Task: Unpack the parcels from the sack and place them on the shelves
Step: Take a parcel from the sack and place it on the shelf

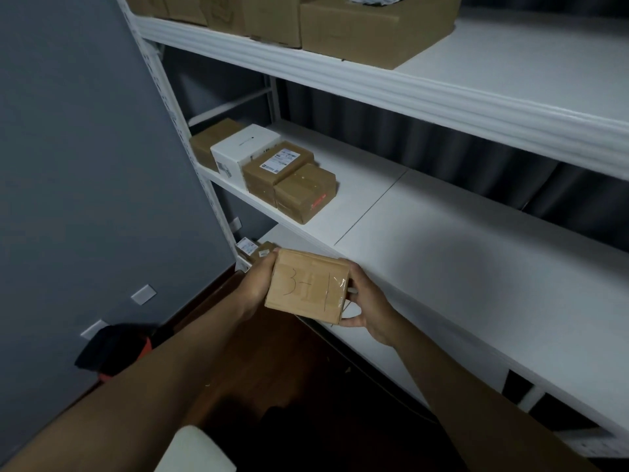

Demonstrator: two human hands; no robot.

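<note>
Parcel in hand: a small brown taped box [308,286] with handwriting on its top face, held in front of the near edge of the middle shelf [442,240], not yet set down.
Left hand [257,286]: fingers wrapped round the box's left side, gripping it.
Right hand [366,306]: fingers and thumb curled round the box's right side; both hands share the load.
Done so far: four parcels sit at the far left of the middle shelf: a brown box at the back [212,139], a white box [243,151], a labelled brown box [277,172] and another brown box [304,192] nearest, all packed close together. Several larger cartons [374,27] stand on the top shelf [510,80]. A few small parcels [253,250] show on the lower shelf, mostly hidden behind the hands.
Left to do: placing this box; how many remain I cannot tell (the sack is not in view).
Open room: the middle shelf is bare from the nearest brown box rightward, a wide stretch right beside the held parcel.
Edges: the top shelf's front lip overhangs the middle one, so the box likely has to go in low and level. The white upright post [204,172] and grey wall [85,165] close off the left.
Judgement: sliding it in just right of the row looks the easiest fit.
</note>
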